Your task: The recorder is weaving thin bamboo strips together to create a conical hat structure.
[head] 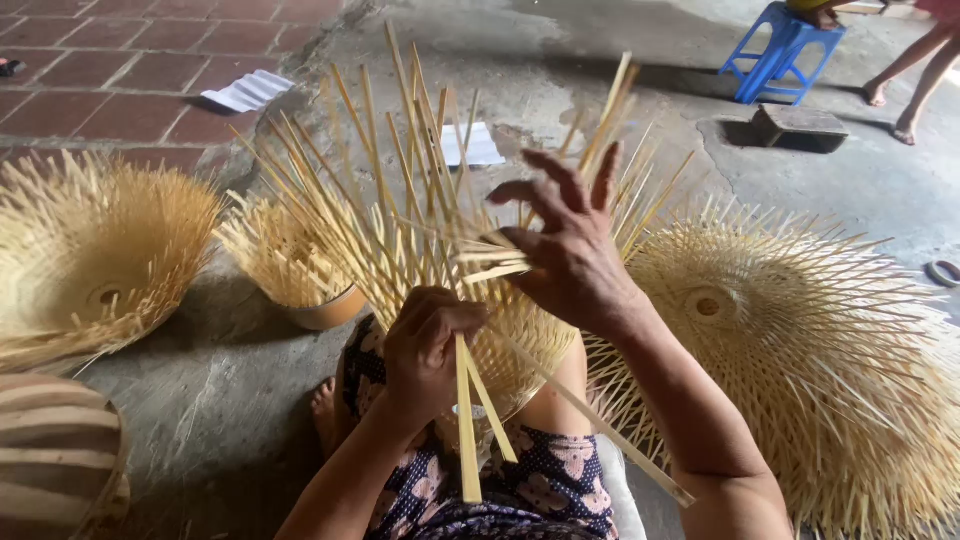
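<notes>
A half-woven bamboo basket (400,250) with long loose strips fanning upward rests on my lap. My left hand (428,345) is closed around the lower ends of several flat bamboo strips (466,430) that hang down past my knee. My right hand (565,245) is raised over the basket's right side, fingers spread, pinching a few horizontal strips near the weave.
Woven bamboo pieces lie around me: a large one (790,330) at right, another (90,250) at left, a smaller one (290,260) behind the work. A striped basket (55,450) sits bottom left. A blue plastic stool (785,50) and another person's legs (915,70) are far right.
</notes>
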